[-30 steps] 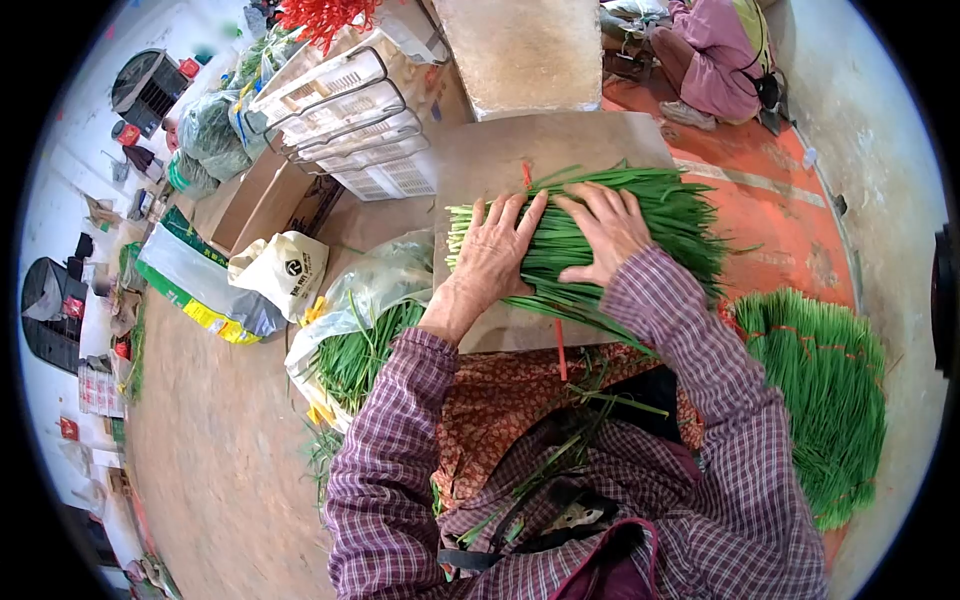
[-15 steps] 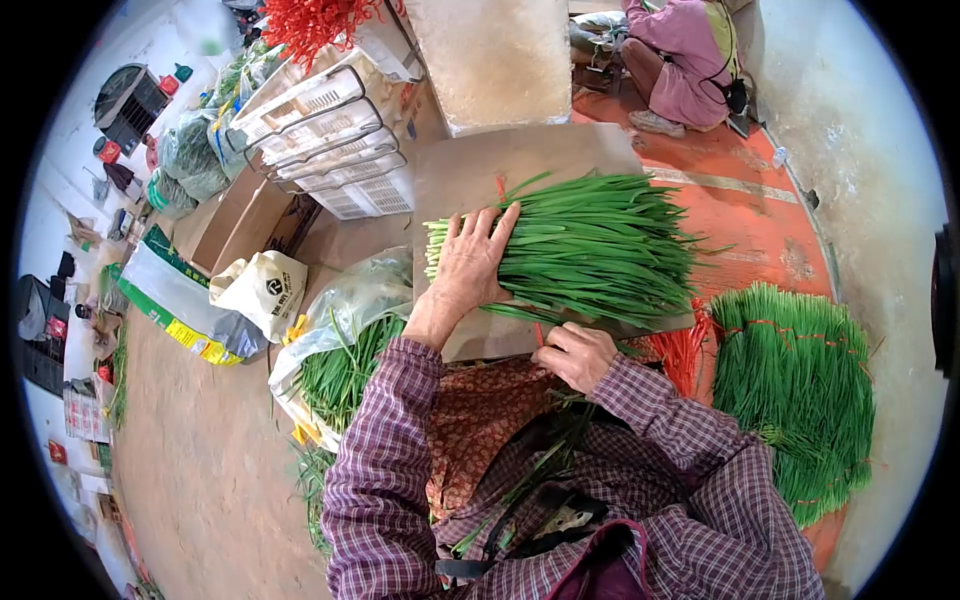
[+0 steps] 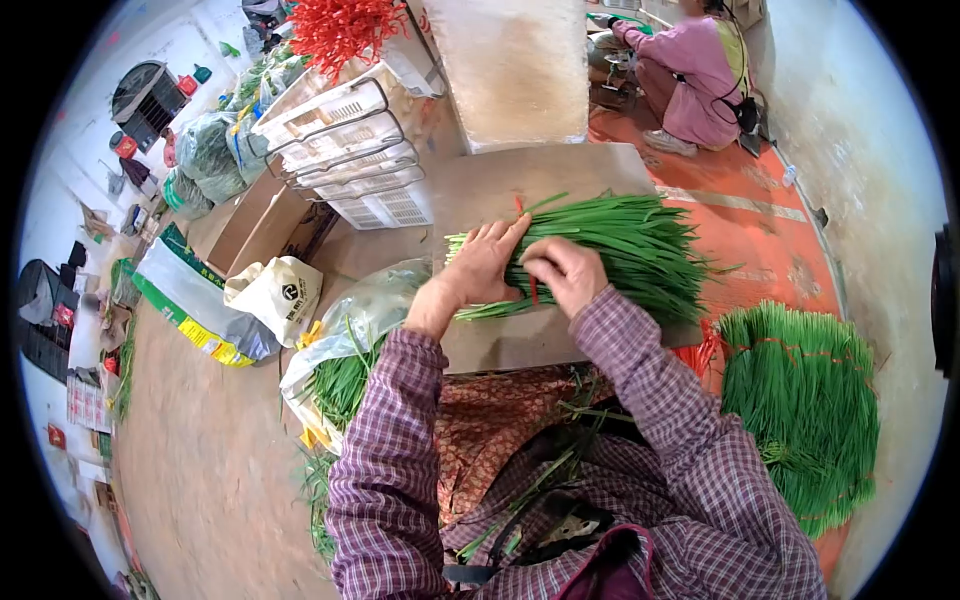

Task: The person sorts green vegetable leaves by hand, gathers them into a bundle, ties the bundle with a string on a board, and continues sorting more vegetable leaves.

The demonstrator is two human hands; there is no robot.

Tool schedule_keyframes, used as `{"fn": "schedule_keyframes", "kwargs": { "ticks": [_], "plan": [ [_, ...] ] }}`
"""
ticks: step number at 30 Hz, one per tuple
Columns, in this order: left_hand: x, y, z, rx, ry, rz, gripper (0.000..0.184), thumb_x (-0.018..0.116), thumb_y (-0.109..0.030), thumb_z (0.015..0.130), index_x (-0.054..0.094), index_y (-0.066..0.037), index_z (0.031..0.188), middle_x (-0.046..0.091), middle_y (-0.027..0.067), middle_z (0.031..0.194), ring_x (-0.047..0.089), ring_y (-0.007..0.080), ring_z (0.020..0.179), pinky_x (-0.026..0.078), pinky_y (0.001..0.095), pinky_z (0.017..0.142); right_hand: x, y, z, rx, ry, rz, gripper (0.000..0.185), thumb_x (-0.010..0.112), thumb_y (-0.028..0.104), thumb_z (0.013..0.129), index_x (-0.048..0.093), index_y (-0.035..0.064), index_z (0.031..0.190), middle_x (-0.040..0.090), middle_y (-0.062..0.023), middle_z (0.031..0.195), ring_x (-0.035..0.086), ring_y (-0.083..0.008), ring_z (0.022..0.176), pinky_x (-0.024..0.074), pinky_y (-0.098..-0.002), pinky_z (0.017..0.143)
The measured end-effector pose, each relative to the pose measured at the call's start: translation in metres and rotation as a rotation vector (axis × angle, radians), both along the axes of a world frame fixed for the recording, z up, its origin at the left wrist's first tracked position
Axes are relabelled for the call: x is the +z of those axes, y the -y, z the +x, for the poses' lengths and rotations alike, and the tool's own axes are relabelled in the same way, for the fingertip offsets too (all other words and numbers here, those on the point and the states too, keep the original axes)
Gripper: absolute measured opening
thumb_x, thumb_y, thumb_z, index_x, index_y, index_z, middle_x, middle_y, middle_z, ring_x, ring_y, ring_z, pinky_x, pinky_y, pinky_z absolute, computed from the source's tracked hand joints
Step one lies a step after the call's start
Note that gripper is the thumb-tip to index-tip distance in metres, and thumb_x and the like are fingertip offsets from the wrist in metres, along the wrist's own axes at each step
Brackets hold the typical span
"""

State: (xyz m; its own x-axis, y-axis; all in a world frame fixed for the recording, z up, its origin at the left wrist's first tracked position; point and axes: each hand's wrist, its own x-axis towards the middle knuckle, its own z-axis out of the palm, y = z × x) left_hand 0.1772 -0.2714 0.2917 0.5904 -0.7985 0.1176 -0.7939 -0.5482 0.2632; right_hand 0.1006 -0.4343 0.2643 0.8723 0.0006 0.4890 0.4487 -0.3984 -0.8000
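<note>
A bunch of green chives [image 3: 640, 250] lies across a brown board [image 3: 525, 345] in front of me, cut ends to the left and leaf tips to the right. My left hand [image 3: 478, 272] grips the bunch near its cut ends, thumb on the near side and fingers over the top. Just right of it, my right hand [image 3: 568, 276] is closed in a pinch over the chives. A red tie [image 3: 533, 290] runs up the near side of the bunch to its fingers; another bit of red shows at the far side.
Tied chives [image 3: 800, 400] are stacked on the orange floor at right, beside red ties [image 3: 703, 350]. Left are a plastic bag of chives [image 3: 345, 385], a cloth bag [image 3: 280, 298] and white crates [image 3: 350, 140]. A person in pink [image 3: 690, 80] sits at the back right.
My right hand has moved up from the board's near edge onto the bunch, bringing the red tie up the near side. My left hand stays on the chives. The view has shifted slightly.
</note>
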Motion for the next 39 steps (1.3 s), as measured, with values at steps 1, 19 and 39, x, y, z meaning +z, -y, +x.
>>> {"fn": "schedule_keyframes", "kwargs": {
  "ticks": [1, 19, 39],
  "plan": [
    [0.009, -0.001, 0.003, 0.039, -0.142, 0.089, 0.108, 0.08, -0.026, 0.058, 0.019, -0.007, 0.145, 0.038, 0.017, 0.136, 0.035, 0.0343, 0.128, 0.028, 0.0438, 0.108, -0.005, 0.006, 0.009, 0.015, -0.088, 0.087, 0.01, 0.062, 0.01, 0.083, 0.063, 0.0053, 0.092, 0.065, -0.0048, 0.084, 0.062, -0.0155, 0.073, 0.0512, -0.0291, 0.07],
    [-0.03, 0.001, -0.007, 0.145, 0.383, 0.045, 0.104, 0.079, -0.027, 0.055, 0.026, -0.013, 0.143, 0.049, 0.0107, 0.114, 0.048, 0.0283, 0.108, 0.039, 0.0434, 0.092, 0.013, -0.031, -0.024, -0.044, 0.154, -0.21, 0.009, 0.064, 0.008, 0.08, 0.062, 0.0054, 0.089, 0.063, -0.0077, 0.08, 0.063, -0.0207, 0.07, 0.0511, -0.0286, 0.062],
    [-0.009, -0.014, -0.011, 0.088, -0.026, -0.33, 0.08, 0.077, -0.022, 0.067, 0.04, 0.003, 0.133, 0.05, 0.0238, 0.126, 0.047, 0.0354, 0.118, 0.038, 0.0403, 0.1, -0.004, 0.008, 0.047, -0.195, 0.083, -0.298, 0.011, 0.065, 0.015, 0.08, 0.06, 0.0057, 0.083, 0.064, -0.0114, 0.078, 0.062, -0.03, 0.073, 0.0466, -0.0404, 0.063]
  ]
}}
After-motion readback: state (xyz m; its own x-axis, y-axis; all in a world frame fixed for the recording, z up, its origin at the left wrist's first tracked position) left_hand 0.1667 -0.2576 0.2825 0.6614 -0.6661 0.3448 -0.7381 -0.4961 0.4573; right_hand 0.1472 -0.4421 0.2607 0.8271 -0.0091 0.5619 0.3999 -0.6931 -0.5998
